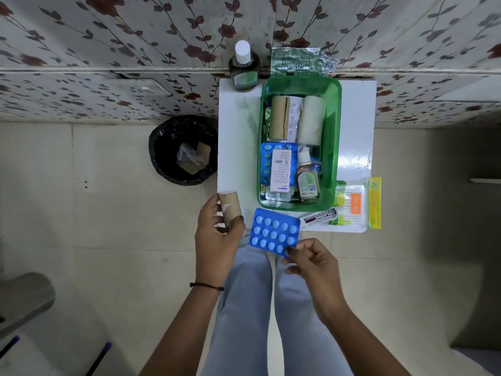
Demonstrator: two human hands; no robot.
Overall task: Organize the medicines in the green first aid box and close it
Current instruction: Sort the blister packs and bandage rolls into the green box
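The green first aid box (332,126) stands open on a small white table (235,137). Inside lie a brown bandage roll (278,118), a white roll (311,120), a blue blister strip (267,158), a white carton (281,169) and a small bottle (307,183). My left hand (217,240) is shut on another brown bandage roll (230,210), held at the table's near left corner. My right hand (311,259) pinches the corner of a blue tablet strip (275,232) in front of the box.
A dark bottle with a white cap (244,69) and a foil strip (301,61) sit behind the box. An ointment tube (321,216), a cotton bud pack (355,204) and a yellow packet (375,202) lie at the table's near right. A black bin (184,150) stands left of the table.
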